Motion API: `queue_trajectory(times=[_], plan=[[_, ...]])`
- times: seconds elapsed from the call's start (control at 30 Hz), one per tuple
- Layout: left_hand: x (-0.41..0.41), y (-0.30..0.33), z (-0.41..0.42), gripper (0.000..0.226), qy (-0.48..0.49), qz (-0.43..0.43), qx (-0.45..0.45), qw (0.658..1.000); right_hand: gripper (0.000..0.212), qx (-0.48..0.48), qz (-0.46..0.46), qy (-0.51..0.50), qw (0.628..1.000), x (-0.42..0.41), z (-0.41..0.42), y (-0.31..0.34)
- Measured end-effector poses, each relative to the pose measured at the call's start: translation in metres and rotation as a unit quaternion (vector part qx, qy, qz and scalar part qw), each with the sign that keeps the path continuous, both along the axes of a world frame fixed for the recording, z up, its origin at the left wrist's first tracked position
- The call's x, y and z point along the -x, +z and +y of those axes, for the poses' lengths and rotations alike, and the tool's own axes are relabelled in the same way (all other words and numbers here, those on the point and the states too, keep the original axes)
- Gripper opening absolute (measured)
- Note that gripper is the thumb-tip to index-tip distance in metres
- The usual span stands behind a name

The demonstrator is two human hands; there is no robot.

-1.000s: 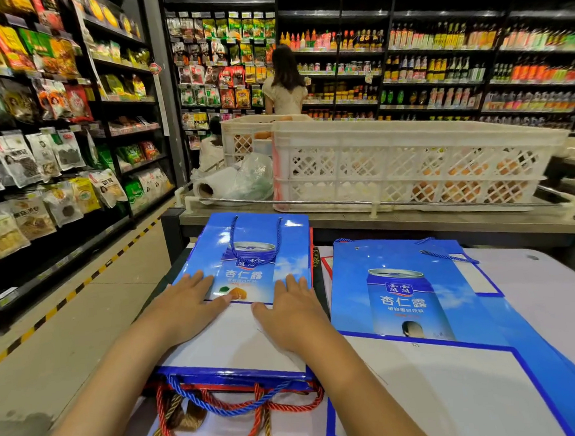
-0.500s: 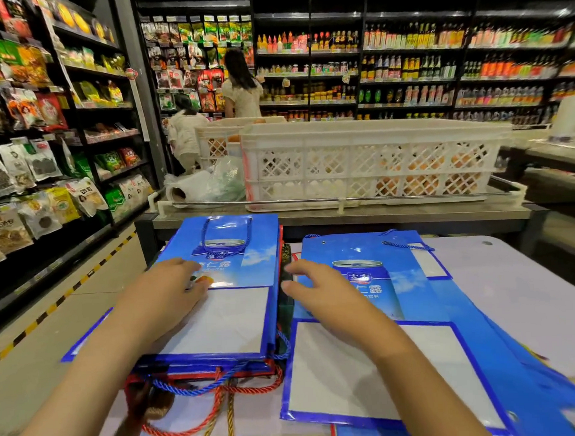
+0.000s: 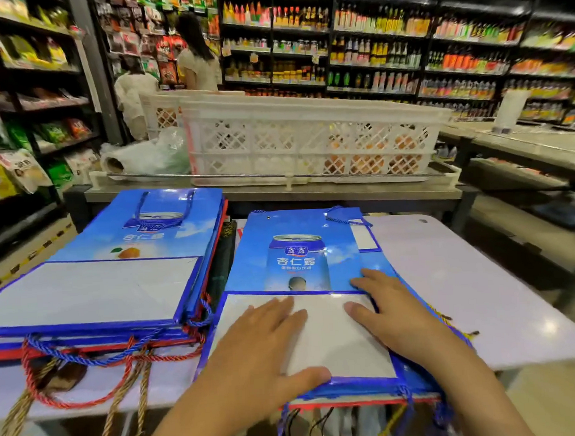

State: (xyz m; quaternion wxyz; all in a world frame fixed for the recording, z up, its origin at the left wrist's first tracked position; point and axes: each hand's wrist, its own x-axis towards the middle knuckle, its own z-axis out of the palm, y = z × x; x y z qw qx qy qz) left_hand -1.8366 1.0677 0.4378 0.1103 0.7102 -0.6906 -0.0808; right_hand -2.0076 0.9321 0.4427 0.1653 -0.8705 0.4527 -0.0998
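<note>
Hands: left hand [image 3: 268, 344], right hand [image 3: 392, 312] palms down, fingers straight, gripping nothing | flat blue glossy paper gift bag [image 3: 298, 260] tops right pile on white table [image 3: 480, 291] | pressing likely flattens, squares pile.

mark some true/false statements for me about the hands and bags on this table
1. The left hand and the right hand both lie flat on the right stack of blue bags. True.
2. Cord handles of the left stack of bags trail toward the near edge of the white table. True.
3. The left hand grips the left stack of bags. False: no hand touches that stack.
4. The top of the right stack of blue bags shows a printed bottle. False: a drinks can is printed there.
5. A white lattice crate stands on the counter behind the table. True.
6. The crate is empty. False: orange round things show through its lattice.
</note>
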Motion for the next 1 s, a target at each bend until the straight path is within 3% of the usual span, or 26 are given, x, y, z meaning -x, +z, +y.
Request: queue_trajectory(times=[0.13,0.4,0.57,0.63,0.7,0.77,0.87,1.0], plan=[[-0.002,-0.003,0.003,0.099,-0.020,-0.001,-0.013,1.000,0.047,0.021,-0.044,-0.002,0.999,0.003,-0.002,-0.008],[-0.014,0.002,0.007,0.088,-0.065,0.002,0.012,0.998,0.020,0.008,-0.267,-0.082,0.960,0.007,-0.010,-0.005],[-0.025,0.009,0.011,0.082,-0.056,0.029,0.138,0.988,0.018,-0.118,-0.397,-0.140,0.899,0.007,-0.018,0.001],[-0.028,0.012,0.011,0.067,-0.066,-0.004,0.203,0.977,0.030,-0.246,-0.448,-0.142,0.848,0.002,-0.016,0.012],[-0.026,0.017,0.010,0.063,-0.083,-0.019,0.204,0.975,0.039,-0.352,-0.478,-0.126,0.794,-0.002,-0.016,0.023],[-0.025,0.018,0.009,0.062,-0.115,-0.036,0.195,0.973,0.036,-0.375,-0.470,-0.129,0.789,-0.007,-0.025,0.031],[-0.026,0.016,0.007,0.063,-0.134,-0.051,0.190,0.971,0.016,-0.365,-0.485,-0.179,0.774,-0.016,-0.034,0.038],[-0.031,0.012,0.003,0.069,-0.126,0.006,0.215,0.968,0.014,-0.358,-0.558,-0.191,0.724,-0.017,-0.036,0.036]])
